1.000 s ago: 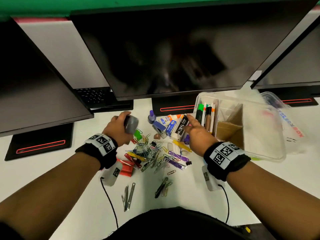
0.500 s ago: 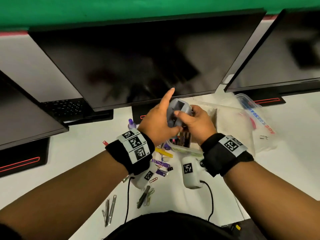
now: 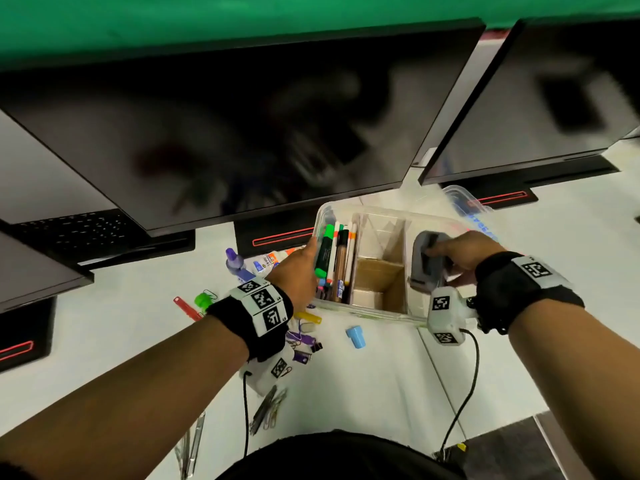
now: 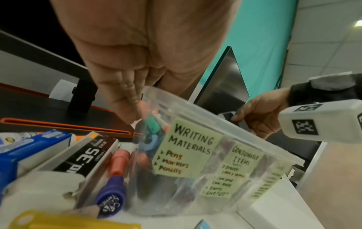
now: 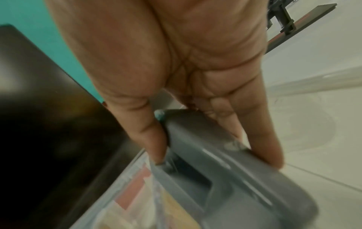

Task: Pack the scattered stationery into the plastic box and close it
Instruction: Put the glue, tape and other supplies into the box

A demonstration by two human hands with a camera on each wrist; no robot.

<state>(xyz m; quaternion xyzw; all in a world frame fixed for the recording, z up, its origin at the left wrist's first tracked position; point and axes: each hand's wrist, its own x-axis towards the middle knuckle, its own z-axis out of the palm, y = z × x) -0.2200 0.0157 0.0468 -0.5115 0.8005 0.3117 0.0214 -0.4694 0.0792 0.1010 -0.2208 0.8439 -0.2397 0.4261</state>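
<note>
The clear plastic box stands open under the middle monitor, with pens and markers in its left compartment and cardboard dividers in the middle one. My right hand grips a grey hole punch over the right compartment; the right wrist view shows thumb and fingers clamped on the punch. My left hand is empty, its straight fingers touching the box's left wall. Handwritten labels face me on the box front.
The lid lies behind the box at the right. Loose on the desk to the left and front are a blue cap, a purple bottle, a yellow tag, a green clip, paper clips and metal pieces. Monitors overhang the back.
The left hand has let go of the grey punch and dropped to the box's left wall. The right hand has carried the punch rightward over the right compartment.
</note>
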